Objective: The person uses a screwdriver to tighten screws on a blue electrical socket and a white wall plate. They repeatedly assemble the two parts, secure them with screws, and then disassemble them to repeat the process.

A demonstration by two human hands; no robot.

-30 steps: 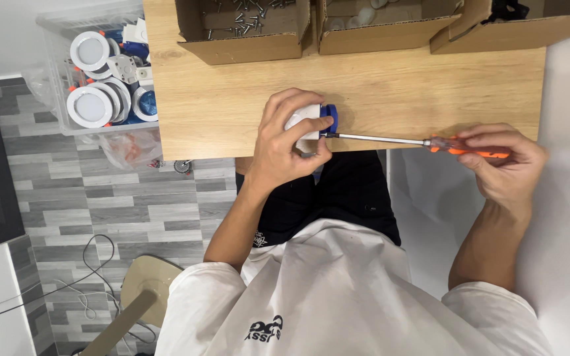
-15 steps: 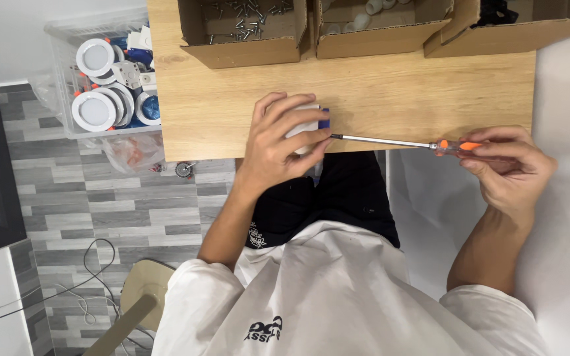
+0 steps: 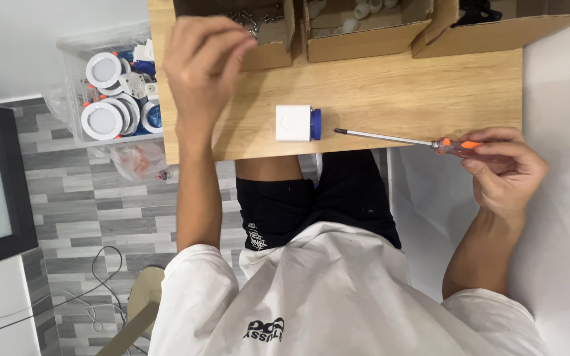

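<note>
Your three cardboard boxes (image 3: 364, 39) run off the top edge, so their far walls and much of their contents are lost to you. The small metal parts (image 3: 249, 18) in the leftmost box are too tiny to tell apart. Your left hand (image 3: 199, 62) hides its own fingertips. Your right hand (image 3: 506, 168) covers most of the screwdriver (image 3: 390, 138) handle.

The person wears a loose white short-sleeved cotton T-shirt (image 3: 338, 296), filling the lower middle of the frame, with a small black printed mark near its bottom edge. Above it, in the centre of the frame, sit black fabric shorts (image 3: 318, 198) carrying a tiny white print on one leg. Both forearms are bare, and the left hand (image 3: 202, 59) and right hand (image 3: 506, 171) wear no gloves, rings or watch.
</note>
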